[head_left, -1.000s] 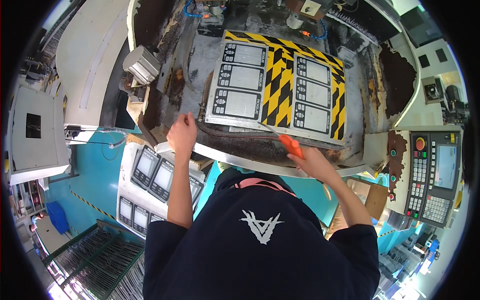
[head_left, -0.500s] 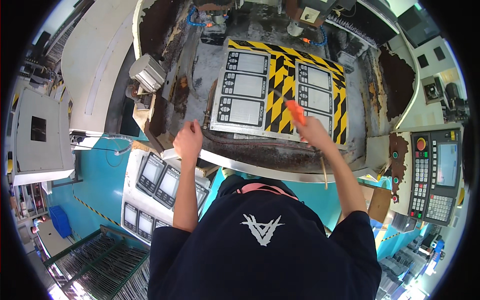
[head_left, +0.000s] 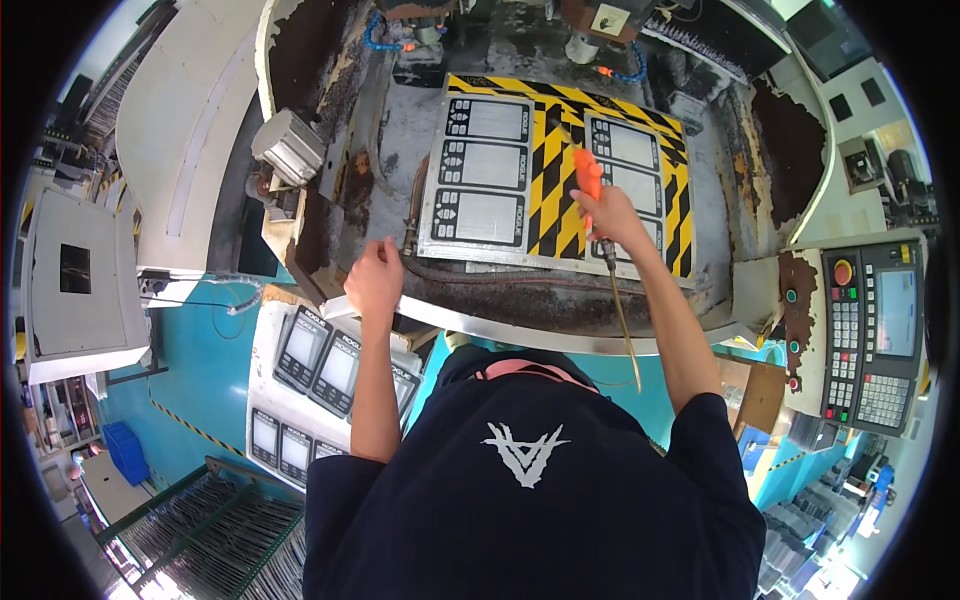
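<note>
My right hand (head_left: 612,214) is wrapped round an orange air blow gun (head_left: 588,172), held over the yellow-and-black striped fixture plate (head_left: 548,180). The gun's thin nozzle points away from me, and a hose (head_left: 622,318) hangs from its lower end. Two columns of black-framed panels lie on the plate; one is the left middle panel (head_left: 482,165). My hand and the gun partly cover the right column. With fingers curled and nothing visible in them, my left hand (head_left: 376,282) is at the machine's front edge, left of the plate.
More black-framed panels (head_left: 337,372) lie on a white table (head_left: 262,360) at lower left. Two spindle heads (head_left: 588,42) overhang the machine bed's far side. A grey motor (head_left: 288,146) juts in at left. The control panel (head_left: 868,335) stands right, and a rack (head_left: 200,540) lower left.
My right hand and the air blow gun have shifted slightly, and the gun now stands more upright. Its hose shows more fully. My left hand stays nearly in place.
</note>
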